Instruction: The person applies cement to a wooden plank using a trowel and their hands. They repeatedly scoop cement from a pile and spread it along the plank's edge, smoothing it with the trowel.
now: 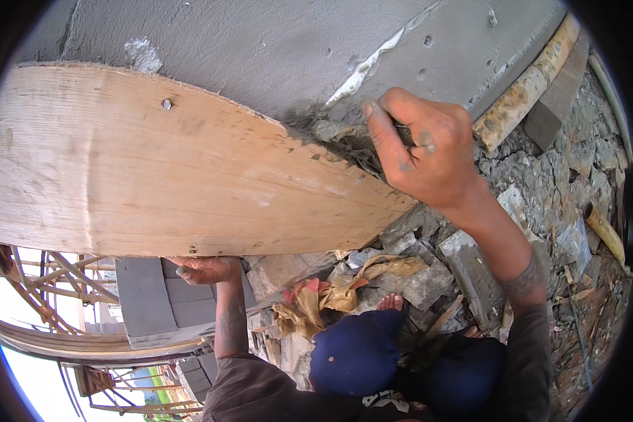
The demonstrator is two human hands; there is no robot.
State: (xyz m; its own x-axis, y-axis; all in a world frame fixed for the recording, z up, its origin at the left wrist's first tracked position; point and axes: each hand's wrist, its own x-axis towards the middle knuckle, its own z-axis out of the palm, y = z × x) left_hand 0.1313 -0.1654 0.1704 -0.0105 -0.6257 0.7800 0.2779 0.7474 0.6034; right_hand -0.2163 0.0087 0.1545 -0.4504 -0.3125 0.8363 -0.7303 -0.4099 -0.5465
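Observation:
A curved plywood board [119,162] spans the left and middle, its upper edge against the grey plastered surface [253,49]. My left hand [207,269] is closed on the board's lower edge, thumb showing beneath it. My right hand [418,148] is closed, smeared with grey, just above the board's right part where dark, crumbly mortar [341,141] lines the seam; whatever it grips is too hidden to make out. A small round metal piece [167,104] is on the board's face.
Broken concrete rubble [471,274] and torn brown paper [344,295] lie around my feet [390,302]. Dirty pipes [520,91] run at the right. At the lower left are stacked grey blocks [141,299] and wooden scaffolding [63,281].

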